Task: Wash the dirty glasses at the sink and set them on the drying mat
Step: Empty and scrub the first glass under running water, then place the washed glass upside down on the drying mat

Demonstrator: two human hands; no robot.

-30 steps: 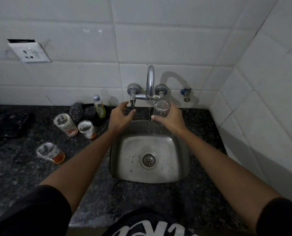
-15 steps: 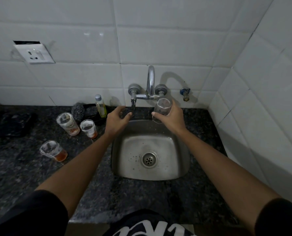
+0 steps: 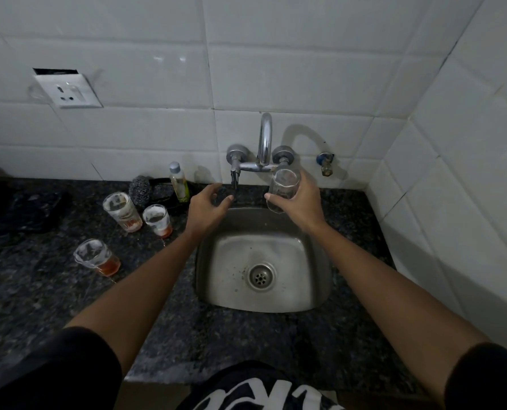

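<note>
The right hand [image 3: 301, 202] is gripping a clear glass [image 3: 283, 187], its fingers [image 3: 277, 199] and thumb curling round the wall and holding it tilted under the tap spout [image 3: 264, 140], above the back edge of the sink [image 3: 320, 279]. The left hand [image 3: 206, 208] is hovering just below the tap's left lever [image 3: 234, 180], its fingers [image 3: 225, 201] loosely curved and holding nothing; whether they are touching the lever, I cannot tell. Well left of those fingers, three dirty glasses [image 3: 123, 211] with reddish dregs are standing on the dark tabletop [image 3: 246, 344].
</note>
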